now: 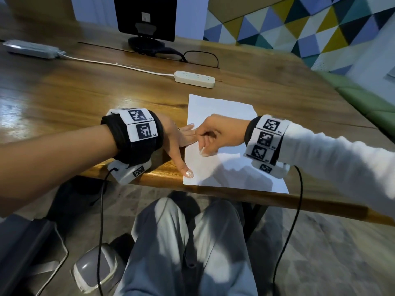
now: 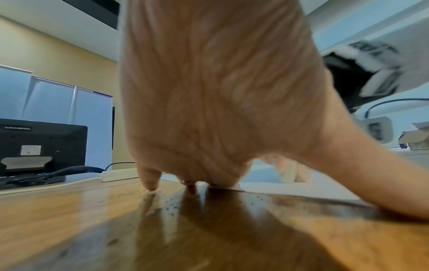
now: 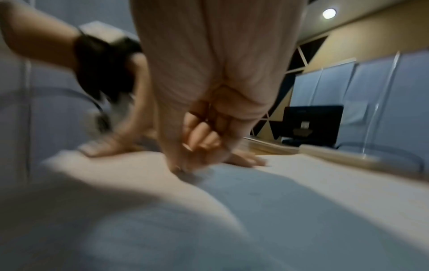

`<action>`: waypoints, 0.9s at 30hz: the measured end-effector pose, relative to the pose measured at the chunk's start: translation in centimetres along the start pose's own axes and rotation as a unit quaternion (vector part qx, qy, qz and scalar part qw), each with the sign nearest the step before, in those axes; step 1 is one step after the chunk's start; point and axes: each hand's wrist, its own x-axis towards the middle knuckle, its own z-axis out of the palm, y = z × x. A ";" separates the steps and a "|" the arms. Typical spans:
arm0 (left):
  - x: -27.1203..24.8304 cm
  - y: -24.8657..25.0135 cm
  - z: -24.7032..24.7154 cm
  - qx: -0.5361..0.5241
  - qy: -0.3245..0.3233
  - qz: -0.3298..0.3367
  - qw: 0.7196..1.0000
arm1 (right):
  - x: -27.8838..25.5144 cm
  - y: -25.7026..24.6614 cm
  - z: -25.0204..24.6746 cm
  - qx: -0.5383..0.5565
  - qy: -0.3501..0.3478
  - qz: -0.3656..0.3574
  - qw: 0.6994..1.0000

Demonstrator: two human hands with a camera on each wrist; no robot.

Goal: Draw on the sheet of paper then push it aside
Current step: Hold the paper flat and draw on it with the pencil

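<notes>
Room: wooden worktop (image 1: 89, 90) under a wall of coloured triangles (image 1: 299, 24), and a dark monitor (image 1: 145, 18) with its back to us at the far edge.
Paper: one white sheet of paper (image 1: 224, 107) lying flat at the near edge of the worktop, its near corners right at the rim; no marks can be made out on it.
Left hand: the left hand (image 1: 177, 142) is down flat, palm to the surface, fingers straight and spread. Fingertips lie across the sheet's left edge, the thumb (image 1: 183, 167) stretches back toward the near rim and its nail sits on the paper's border. It pins the sheet and grips nothing. From the left wrist camera the palm arches over the wood, little finger (image 2: 148, 181) on bare worktop.
Right hand: the right hand (image 1: 218, 133) hovers low over the sheet, just beside the left fingertips, with the wrist raised. Fingers curl inward with the tips close to the paper; whether they pinch a pen, I cannot tell, as the right wrist view is blurred.
Wristbands: black straps with white square-code tags; "L5" reads on the left band (image 1: 145, 131).
Also on the worktop: a white power strip (image 1: 194, 79) beyond the sheet, and glasses (image 1: 201, 58) near the monitor base.
</notes>
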 end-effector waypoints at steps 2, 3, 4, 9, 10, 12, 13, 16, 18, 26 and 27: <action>0.2 -0.4 0.2 -0.008 0.002 0.002 1.000 | -0.4 -0.3 0.3 -0.002 -0.021 -0.004 1.000; 0.3 -0.4 0.2 -0.011 0.007 0.007 1.000 | -0.9 -0.3 0.5 0.009 -0.034 -0.006 0.999; 0.3 -0.4 0.2 -0.009 0.010 0.008 1.000 | -1.5 0.0 0.4 0.024 -0.029 -0.001 0.999; 0.3 1.7 1.5 0.020 0.097 -0.023 0.995 | -5.3 4.1 -0.3 0.238 0.225 0.162 0.931; 0.3 3.1 2.1 0.009 0.135 -0.011 0.991 | -5.9 4.7 0.2 0.277 0.240 0.201 0.909; 0.2 6.6 3.0 -0.005 0.201 0.056 0.978 | -6.5 5.6 1.1 0.326 0.253 0.253 0.875; 0.8 8.2 3.7 0.002 0.234 0.104 0.967 | -6.6 5.9 1.4 0.341 0.262 0.263 0.864; 2.4 11.1 4.9 0.013 0.302 0.147 0.942 | -6.6 6.2 1.3 0.362 0.279 0.261 0.850; 2.0 10.5 5.1 -0.059 0.302 0.120 0.944 | -6.8 6.1 1.3 0.363 0.275 0.257 0.852; -1.4 8.9 4.1 -0.150 0.223 -0.124 0.955 | -7.4 6.0 1.5 0.378 0.280 0.258 0.844; -0.5 9.6 3.6 -0.122 0.246 -0.043 0.961 | -7.3 5.9 1.5 0.383 0.284 0.258 0.840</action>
